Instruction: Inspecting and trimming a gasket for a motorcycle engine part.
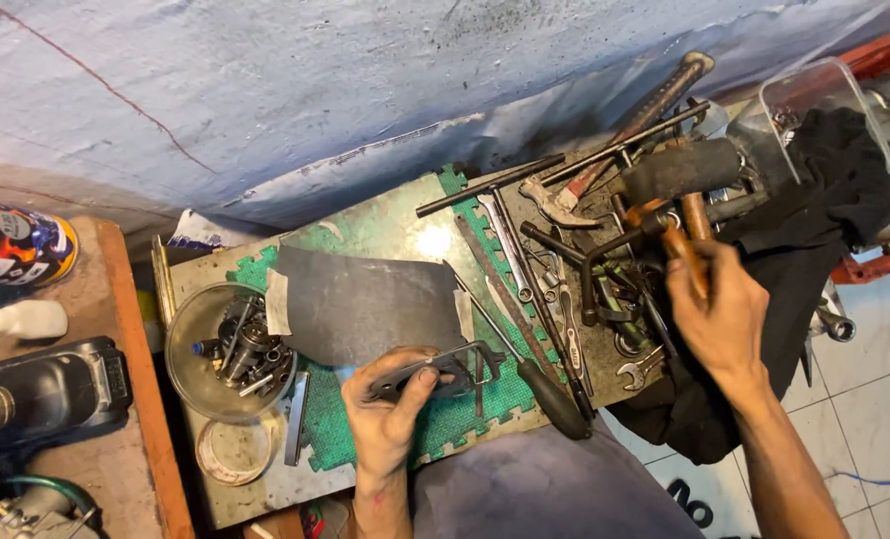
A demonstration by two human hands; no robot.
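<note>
Flat grey metal bracket part sits pinched in left hand, fingers closed on it, over green foam mat on table. Clear bowl of metal parts far left, dark sandpaper sheet beside it. Right hand wraps wooden tool handle among wrench pile.

My soft foam mat is green with little bumps. The flat sandpaper sheet is dark grey. My crumpled cloth rag is black.
</note>
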